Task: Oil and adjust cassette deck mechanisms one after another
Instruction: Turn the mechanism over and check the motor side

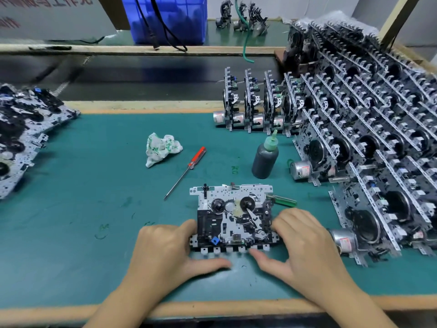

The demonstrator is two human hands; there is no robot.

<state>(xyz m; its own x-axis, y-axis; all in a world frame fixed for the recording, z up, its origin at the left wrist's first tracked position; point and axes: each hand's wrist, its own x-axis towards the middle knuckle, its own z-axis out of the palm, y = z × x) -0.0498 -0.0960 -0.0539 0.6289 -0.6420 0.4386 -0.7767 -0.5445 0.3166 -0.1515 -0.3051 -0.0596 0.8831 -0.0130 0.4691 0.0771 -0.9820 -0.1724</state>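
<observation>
Both my forearms reach in from the near edge of the counter point(94, 209), a green mat with a wooden border. My left hand point(165, 252) holds the left side of a cassette deck mechanism point(233, 218), fingers curled against its edge and thumb stretched out along the mat below its front row of tabs. My right hand point(305, 242) grips the right side the same way, fingers bent over the edge and thumb pointing in toward the front tabs, so each grip is closed on the mechanism. It lies flat on the mat, face up, with two black reel hubs, a white gear between them and a small blue part near the front. Just beyond its far right corner lies a green-handled tool point(285, 200), partly hidden by the mechanism. Further out stands a dark oil bottle point(265, 159) with a green nozzle, upright. To its left lies a red-handled screwdriver point(186, 171), tip toward me, and beyond that a crumpled white cloth point(162, 149) with green print. Along my right rise stacked rows of mechanisms point(369, 143) standing on edge, their silver motors facing the mat. At my far left lies a heap of flat mechanisms point(23, 136). Across a dark conveyor belt point(153, 76) sits a blue plastic crate point(165, 17) with black cables hanging over it.
</observation>
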